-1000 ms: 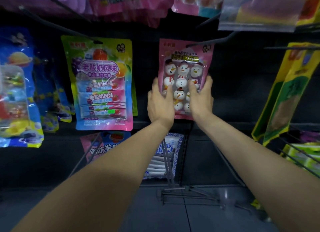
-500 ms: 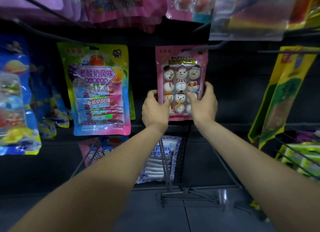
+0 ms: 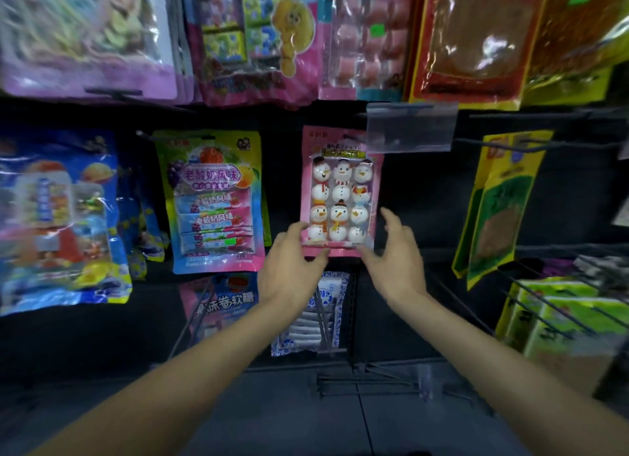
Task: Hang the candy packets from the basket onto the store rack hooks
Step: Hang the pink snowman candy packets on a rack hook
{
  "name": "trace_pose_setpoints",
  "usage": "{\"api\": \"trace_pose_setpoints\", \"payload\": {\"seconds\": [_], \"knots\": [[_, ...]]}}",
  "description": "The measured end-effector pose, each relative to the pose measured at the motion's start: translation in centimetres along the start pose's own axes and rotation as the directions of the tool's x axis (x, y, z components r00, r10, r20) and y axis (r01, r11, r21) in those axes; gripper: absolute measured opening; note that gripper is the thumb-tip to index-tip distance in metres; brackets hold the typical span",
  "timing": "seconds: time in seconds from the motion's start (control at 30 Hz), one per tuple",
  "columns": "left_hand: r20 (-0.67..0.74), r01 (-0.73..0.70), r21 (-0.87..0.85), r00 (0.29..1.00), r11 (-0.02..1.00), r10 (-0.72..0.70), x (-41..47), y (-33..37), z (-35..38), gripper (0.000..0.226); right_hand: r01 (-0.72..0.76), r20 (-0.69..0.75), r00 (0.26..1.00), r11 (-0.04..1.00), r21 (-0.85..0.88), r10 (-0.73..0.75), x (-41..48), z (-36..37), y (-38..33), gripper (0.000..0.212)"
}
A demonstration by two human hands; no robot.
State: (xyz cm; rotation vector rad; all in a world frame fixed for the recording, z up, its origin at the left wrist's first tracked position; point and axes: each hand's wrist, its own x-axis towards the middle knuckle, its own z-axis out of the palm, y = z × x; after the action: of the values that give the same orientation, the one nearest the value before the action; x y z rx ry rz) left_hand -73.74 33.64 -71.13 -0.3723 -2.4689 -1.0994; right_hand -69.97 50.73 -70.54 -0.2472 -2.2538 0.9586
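**Item:** snowman candy packet (image 3: pixel 341 190). Pink, with a clear window showing snowman sweets in rows of three. It is upright and flat against the dark rack panel (image 3: pixel 425 200), in the middle row of the display. A clear tag holder (image 3: pixel 410 127) at 1 o'clock covers its upper right corner. The hang-hole and its hook are hidden there.

**Left grip** (image 3: pixel 289 271): bare hand, at 7 o'clock of the packet. The packet's lower left corner sits in the fork between thumb and forefinger. The thumb lies along the left edge and a fingertip overlaps the bottom edge. Whether it pinches or merely touches cannot be told.

**Right grip** (image 3: pixel 396 261): bare hand, at 5 o'clock of the packet. Released, fingers spread. One fingertip touches the lower right corner. The forefinger stands just beside the right edge, apart from it.

**Neighbours:**
- multicoloured fruit-candy packet (image 3: pixel 212 200), at 9 o'clock, near but apart
- blue packets (image 3: pixel 58 217), further out at 9 o'clock
- yellow-green packets (image 3: pixel 497 203), at 3 o'clock, well apart
- blue-and-white packet (image 3: pixel 313 319), at 6 o'clock, between the two forearms
- pink-and-blue packet (image 3: pixel 224 299), at 7 o'clock
- green packets (image 3: pixel 561 316), at 4 o'clock
- upper row of packets (image 3: pixel 258 40), at 12 o'clock, blurred
- bare wire hooks (image 3: pixel 367 382), jutting out low at 6 o'clock
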Motion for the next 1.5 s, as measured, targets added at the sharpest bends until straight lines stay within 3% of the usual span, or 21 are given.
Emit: {"api": "trace_pose_setpoints", "payload": {"seconds": [0.17,0.4,0.6,0.7,0.83,0.97,1.1,1.3,1.4,1.5], "knots": [[0.114,-0.224,0.086,0.97,0.971,0.214,-7.4,1.5,-5.3,0.052,0.157,0.202,0.968,0.987,-0.039,-0.147,-9.1,-3.3,-1.7,0.067],[0.245,-0.343,0.205,0.925,0.917,0.291,-16.8,-1.1,-10.0,0.049,0.25,0.415,0.889,0.964,-0.088,-0.192,-18.5,-6.9,-2.9,0.066],[0.329,-0.364,0.286,0.906,0.886,0.266,-24.9,-6.8,-11.9,0.055,0.287,0.568,0.807,0.948,-0.137,-0.162,-25.6,-7.0,-1.1,0.065],[0.414,-0.41,0.356,0.875,0.84,0.252,-28.8,-10.4,-12.4,0.051,0.307,0.676,0.73,0.933,-0.188,-0.103,-29.3,-5.4,0.7,0.064],[0.504,-0.49,0.446,0.829,0.749,0.242,-33.1,-15.8,-12.4,0.047,0.381,0.842,0.54,0.89,-0.251,0.007,-34.1,-2.3,2.9,0.06],[0.566,-0.467,0.48,0.812,0.743,0.144,-34.9,-19.4,-11.6,0.053,0.06,0.827,0.424,0.899,-0.433,0.37,-38.0,1.4,4.5,0.039],[0.573,-0.413,0.486,0.816,0.77,0.075,-35.9,-21.0,-10.8,0.055,-0.194,0.771,0.313,0.832,-0.52,0.555,-40.1,4.2,5.3,0.042],[0.528,-0.377,0.506,0.846,0.776,0.066,-36.8,-21.3,-9.5,0.05,-0.478,0.692,0.201,0.686,-0.549,0.693,-41.0,5.7,5.1,0.092],[0.522,-0.37,0.52,0.851,0.77,0.056,-36.9,-21.3,-9.2,0.047,-0.6,0.66,0.135,0.591,-0.538,0.739,-41.2,6.1,4.5,0.084],[0.518,-0.371,0.524,0.853,0.766,0.059,-36.9,-21.4,-9.2,0.039,-0.715,0.641,-0.023,0.436,-0.547,0.767,-40.6,6.2,4.0,0.069]]}}
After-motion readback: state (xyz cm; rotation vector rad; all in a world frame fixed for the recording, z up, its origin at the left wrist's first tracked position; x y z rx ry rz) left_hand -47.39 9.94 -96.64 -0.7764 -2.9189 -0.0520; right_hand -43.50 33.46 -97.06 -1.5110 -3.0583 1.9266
